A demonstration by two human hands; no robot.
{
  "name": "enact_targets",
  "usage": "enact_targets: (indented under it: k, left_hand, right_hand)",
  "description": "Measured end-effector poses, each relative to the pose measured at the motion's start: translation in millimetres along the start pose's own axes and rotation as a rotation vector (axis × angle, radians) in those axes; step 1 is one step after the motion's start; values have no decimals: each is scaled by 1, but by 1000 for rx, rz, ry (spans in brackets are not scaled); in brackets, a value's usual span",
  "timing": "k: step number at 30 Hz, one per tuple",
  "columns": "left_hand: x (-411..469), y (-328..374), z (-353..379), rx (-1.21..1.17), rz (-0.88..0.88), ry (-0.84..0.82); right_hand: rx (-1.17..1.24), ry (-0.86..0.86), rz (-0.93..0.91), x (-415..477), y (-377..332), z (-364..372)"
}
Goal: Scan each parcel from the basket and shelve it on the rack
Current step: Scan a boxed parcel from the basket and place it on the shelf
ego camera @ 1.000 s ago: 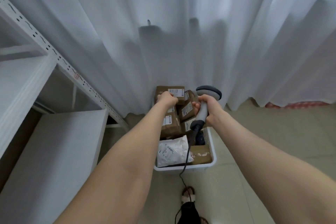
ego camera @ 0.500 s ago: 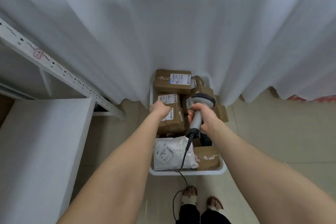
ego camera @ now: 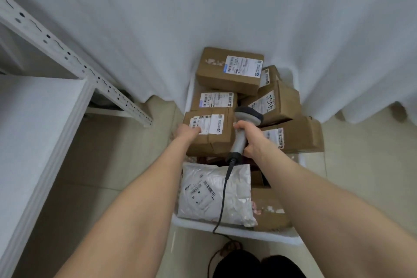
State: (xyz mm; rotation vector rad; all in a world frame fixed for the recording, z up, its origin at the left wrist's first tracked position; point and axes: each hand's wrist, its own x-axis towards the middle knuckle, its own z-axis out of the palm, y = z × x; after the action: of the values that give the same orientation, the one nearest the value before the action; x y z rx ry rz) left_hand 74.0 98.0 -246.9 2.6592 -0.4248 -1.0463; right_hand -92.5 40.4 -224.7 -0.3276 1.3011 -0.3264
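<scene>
While left hand [ego camera: 188, 131] sits on box [ego camera: 216, 143] (hold unclear), I line up scan.
Right hand [ego camera: 252, 140] clasps scanner [ego camera: 239, 143]; uncover label [ego camera: 211, 123], aim square.

brown parcels [ego camera: 212, 135], white basket [ego camera: 237, 231], grey scanner [ego camera: 242, 133]

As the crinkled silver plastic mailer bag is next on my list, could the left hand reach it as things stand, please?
Probably yes: the left hand needs to draw back, since the mailer bag lies uncovered at the white plastic basket's near end, with just the black scanner cable draped across it.
</scene>
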Motion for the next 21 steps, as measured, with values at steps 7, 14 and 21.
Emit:
enact_targets:
  k: [7, 14, 21]
  left_hand:
    - [12, -17, 7, -142, -111, -36]
    - [-37, 16, -37, -399, -62, 36]
    - [-121, 71, -131, -567, 55, 36]
  right_hand:
    - [-80, -6, 12, 18, 12, 2]
    - [-19, 55, -59, -43, -22, -2]
    - [85, 79, -111, -158, -76, 14]
